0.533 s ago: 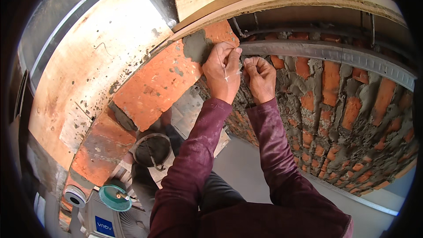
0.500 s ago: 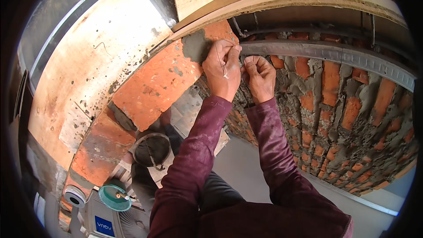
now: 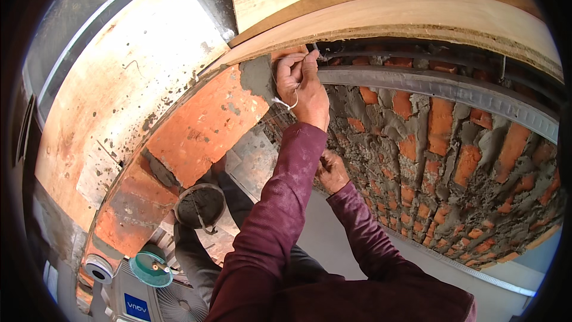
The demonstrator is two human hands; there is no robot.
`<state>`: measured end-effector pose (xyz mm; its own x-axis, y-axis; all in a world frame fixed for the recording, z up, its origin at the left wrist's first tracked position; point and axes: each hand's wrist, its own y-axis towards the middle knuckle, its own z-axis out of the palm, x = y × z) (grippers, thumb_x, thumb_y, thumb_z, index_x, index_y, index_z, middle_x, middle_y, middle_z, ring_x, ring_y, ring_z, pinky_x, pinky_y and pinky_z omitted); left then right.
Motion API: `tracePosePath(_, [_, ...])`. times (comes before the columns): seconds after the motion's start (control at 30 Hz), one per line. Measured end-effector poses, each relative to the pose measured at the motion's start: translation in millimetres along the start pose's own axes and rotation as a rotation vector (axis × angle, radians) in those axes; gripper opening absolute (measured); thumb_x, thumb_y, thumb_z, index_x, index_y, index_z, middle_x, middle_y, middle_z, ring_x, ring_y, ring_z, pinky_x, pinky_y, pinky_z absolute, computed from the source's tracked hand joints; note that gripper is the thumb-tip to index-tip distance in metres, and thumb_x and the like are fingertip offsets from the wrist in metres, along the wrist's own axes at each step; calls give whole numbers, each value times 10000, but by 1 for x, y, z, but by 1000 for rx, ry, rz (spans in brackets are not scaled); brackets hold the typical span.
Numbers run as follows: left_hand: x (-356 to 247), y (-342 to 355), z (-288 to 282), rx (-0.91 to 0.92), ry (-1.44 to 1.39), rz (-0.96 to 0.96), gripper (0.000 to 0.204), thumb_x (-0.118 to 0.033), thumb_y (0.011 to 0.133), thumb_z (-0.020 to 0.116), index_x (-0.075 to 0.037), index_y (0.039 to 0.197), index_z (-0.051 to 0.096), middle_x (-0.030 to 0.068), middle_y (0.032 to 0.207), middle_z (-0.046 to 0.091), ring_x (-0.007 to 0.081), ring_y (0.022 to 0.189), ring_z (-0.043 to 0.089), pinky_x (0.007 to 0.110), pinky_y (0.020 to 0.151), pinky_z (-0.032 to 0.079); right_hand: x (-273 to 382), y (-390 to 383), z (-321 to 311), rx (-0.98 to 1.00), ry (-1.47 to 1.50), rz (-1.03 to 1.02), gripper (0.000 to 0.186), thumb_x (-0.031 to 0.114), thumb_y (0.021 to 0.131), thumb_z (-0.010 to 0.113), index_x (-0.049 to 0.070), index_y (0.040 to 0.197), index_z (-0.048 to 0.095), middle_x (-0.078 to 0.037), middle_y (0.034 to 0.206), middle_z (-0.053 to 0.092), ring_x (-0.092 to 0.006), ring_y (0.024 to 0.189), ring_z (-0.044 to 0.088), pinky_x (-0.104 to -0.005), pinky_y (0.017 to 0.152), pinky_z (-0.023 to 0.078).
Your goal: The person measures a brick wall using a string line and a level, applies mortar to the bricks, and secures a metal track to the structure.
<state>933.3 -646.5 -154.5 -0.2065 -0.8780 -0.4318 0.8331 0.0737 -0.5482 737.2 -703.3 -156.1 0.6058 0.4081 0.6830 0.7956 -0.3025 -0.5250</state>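
Presently, left hand [image 3: 304, 92]: thumb and fingers drawn together in a pinch; string held; fingertips next to the end of the curved metal strip, contact with it not certain.
Right hand [image 3: 332, 172]: lower down, in front of the brickwork; fingers curled inward; cannot tell whether anything is gripped.
String [image 3: 285, 104]: thin, whitish; loops out from the left hand's palm side, its knotted or frayed end hanging left of the wrist; a finer dark line also shows by the knuckles.
Metal strip [image 3: 435, 85]: grey, ribbed toward its right end; curves rightward from the left hand along the top of the brickwork.
Brickwork [image 3: 441, 125]: orange-red bricks in rows, rough grey mortar smeared over joints and faces.
Nearest large brick [image 3: 205, 124]: left of the left hand; orange, chipped, grey mortar patch [image 3: 256, 77] at its upper end.
Wooden form [image 3: 405, 15]: curved, pale, arching above strip and hand.
Plywood sheet [image 3: 131, 65]: left of the bricks; scattered with dark crumbs.
Bucket [image 3: 205, 188]: below the large brick, by the person's legs; grey mortar inside.
Bowl [image 3: 140, 275]: green, lower left; small tan-ended items inside, kind unclear.
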Motion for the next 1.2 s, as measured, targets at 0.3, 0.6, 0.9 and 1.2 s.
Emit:
tracePosePath(0.3, [32,0,-1,-96,152,191,71,-37,872,668,8,911,629,39,882,647,108,827,601,241,775,488,-17,0,2,105,109,-76,192,26,831,645,31,1022,664,-68,934,684,-131,840,612,-284,756,493])
tracePosePath(0.6, [43,2,6,-98,7,220,86,-18,886,641,-5,942,577,69,872,649,124,817,626,239,755,495,-27,-3,-12,59,-193,-100,219,77,800,673,39,1015,656,-102,921,663,-218,827,641,-317,769,506])
tracePosePath(0.9, [38,-1,-1,-23,461,291,69,-16,857,634,-9,904,584,53,815,650,102,691,608,239,588,449,-39,5,-16,56,-74,-86,191,81,882,601,18,1060,631,-79,925,672,-197,813,638,-305,756,511])
tracePosePath(1.2, [5,18,-6,166,985,368,38,44,774,610,10,788,616,129,723,673,230,710,683,342,676,516,59,48,-24,-232,258,10,394,129,977,492,-27,1333,433,-57,825,658,-103,637,593,-218,511,441])
